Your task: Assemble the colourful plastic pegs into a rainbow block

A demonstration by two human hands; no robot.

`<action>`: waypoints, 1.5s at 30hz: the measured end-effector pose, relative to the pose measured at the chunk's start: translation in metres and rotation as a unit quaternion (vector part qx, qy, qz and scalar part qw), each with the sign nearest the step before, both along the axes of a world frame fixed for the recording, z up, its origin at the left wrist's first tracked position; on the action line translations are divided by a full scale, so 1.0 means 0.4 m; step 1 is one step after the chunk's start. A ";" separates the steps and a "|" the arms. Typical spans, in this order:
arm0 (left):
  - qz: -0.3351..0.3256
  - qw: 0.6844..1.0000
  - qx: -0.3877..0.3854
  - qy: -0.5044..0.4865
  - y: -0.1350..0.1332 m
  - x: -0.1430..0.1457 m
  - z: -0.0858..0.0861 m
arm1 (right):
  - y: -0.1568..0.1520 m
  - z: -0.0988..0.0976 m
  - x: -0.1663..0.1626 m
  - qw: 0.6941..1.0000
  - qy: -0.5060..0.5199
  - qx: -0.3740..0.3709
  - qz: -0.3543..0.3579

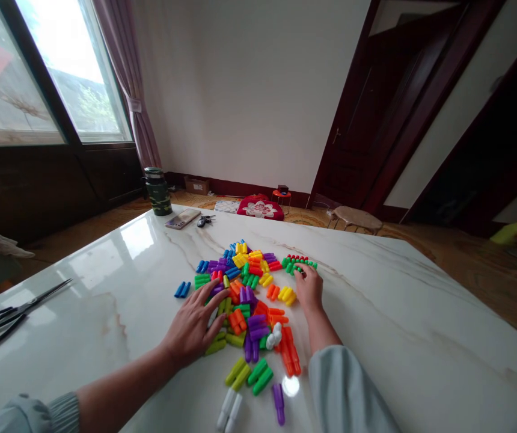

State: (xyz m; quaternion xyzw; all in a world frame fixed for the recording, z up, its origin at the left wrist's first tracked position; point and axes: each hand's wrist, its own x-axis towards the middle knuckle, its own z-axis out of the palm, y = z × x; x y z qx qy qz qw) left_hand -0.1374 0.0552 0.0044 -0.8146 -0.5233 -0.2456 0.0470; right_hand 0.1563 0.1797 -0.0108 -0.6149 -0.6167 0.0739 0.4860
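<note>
A heap of colourful plastic building pieces [247, 294], shaped like joined double tubes, lies on the marble-patterned table [91, 337]. My left hand [194, 319] rests on the heap's left side, fingers spread among purple, lime and orange pieces. At the right of the heap, my right hand [309, 287] has its fingers bent and closed at the near end of a group of green building pieces [291, 265] with red ones along its far side. Its fingertips are partly hidden. Nearer me lie white pieces [229, 410], a purple piece [279, 404] and green pieces [260, 377].
Black-handled scissors [17, 313] lie at the table's left. Toward the far left corner are a camouflage-patterned flask [158, 192], a phone [183, 219] and keys [204, 221]. A stool [356, 218] stands beyond the far edge, near a red cloth with a flower [260, 208].
</note>
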 end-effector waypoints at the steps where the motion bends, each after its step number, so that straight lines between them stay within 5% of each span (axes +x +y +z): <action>1: 0.001 1.000 -0.003 0.001 0.000 0.000 0.000 | 0.002 -0.002 0.005 1.000 -0.003 -0.008 0.000; 5: 0.002 1.000 -0.012 0.002 -0.001 -0.001 0.001 | 0.007 -0.008 0.001 1.000 -0.005 -0.013 0.018; 10: 0.001 1.000 -0.012 0.006 0.001 -0.003 -0.004 | -0.014 -0.002 -0.006 0.998 -0.018 0.015 -0.052; 17: -0.004 1.000 0.000 0.005 0.002 -0.002 -0.005 | -0.028 -0.006 -0.020 0.997 -0.045 -0.040 0.052; 45: 0.005 1.000 -0.014 0.014 -0.002 0.001 0.002 | -0.036 0.020 -0.036 0.975 -0.191 -0.097 0.050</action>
